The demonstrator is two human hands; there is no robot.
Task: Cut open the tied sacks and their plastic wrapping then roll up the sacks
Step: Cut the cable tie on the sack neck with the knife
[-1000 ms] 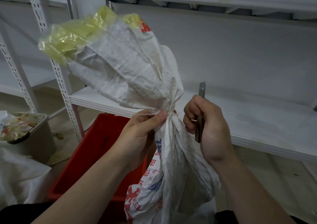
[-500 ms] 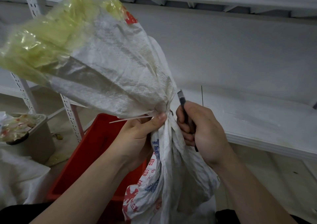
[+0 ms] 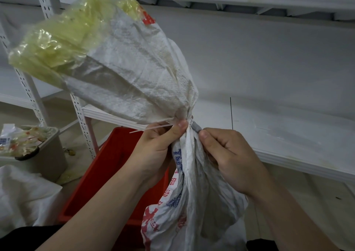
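head view: a white woven plastic sack with red and blue print is held up at the centre of the picture. its gathered neck is cinched by a thin white zip tie, its fanned top points to 10 o'clock, and its body hangs toward 6 o'clock. crumpled yellow-green plastic wrapping spills from the mouth. the left hand grips the neck from 8 o'clock, its thumb pressed at the tie. the right hand, at 4 o'clock, has its fingers curled round a slim grey cutter, whose tip touches the neck. a red plastic crate sits at 7 o'clock, a beige bin of wrappers at 9 o'clock, and a white metal shelf at 3 o'clock.
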